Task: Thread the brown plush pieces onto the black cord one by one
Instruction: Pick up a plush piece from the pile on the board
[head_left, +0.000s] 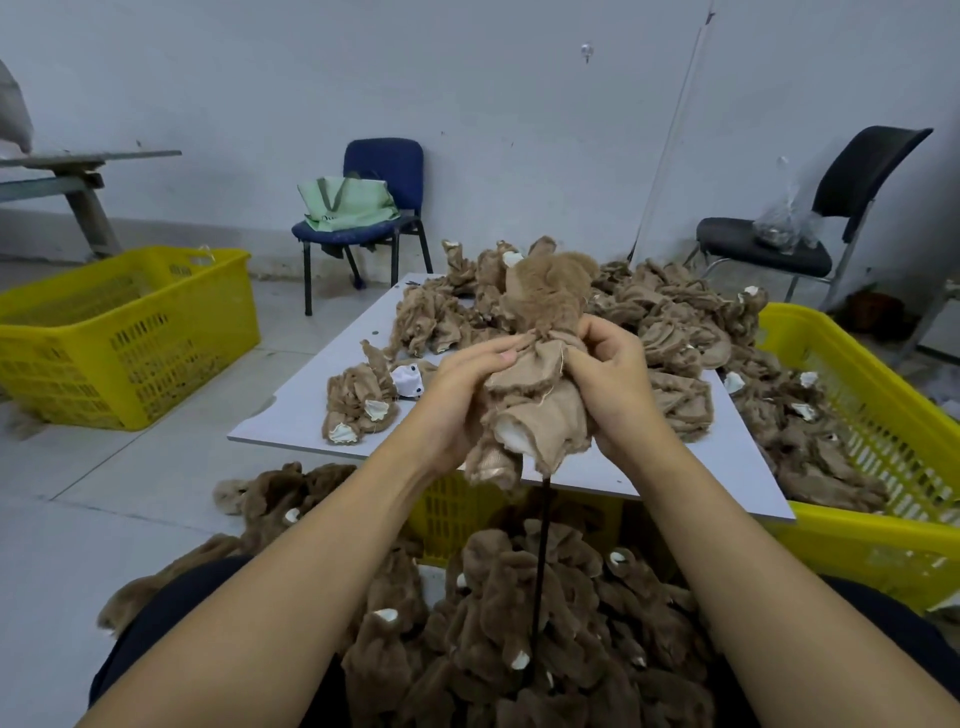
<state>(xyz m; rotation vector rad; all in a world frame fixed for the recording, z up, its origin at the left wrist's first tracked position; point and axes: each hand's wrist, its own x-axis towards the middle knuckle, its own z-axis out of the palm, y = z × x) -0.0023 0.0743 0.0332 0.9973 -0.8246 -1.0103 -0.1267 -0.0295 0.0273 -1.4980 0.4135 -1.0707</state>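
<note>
We are partway through: many threaded pieces (519, 639) are lying in our lap, many loose ones (670, 322) waiting on the surface (311, 374). Our left hand (462, 395) and right hand (613, 374) are clamping the plush piece (530, 395) above the lap pile, its long axis running upright, furry end up. The black cord (543, 545) is hanging straight down from it.

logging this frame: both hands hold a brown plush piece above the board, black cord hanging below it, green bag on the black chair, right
Not quite. In the head view the green bag sits on the blue chair, not the black one. Both hands do hold the plush piece, with the black cord hanging below.
</note>
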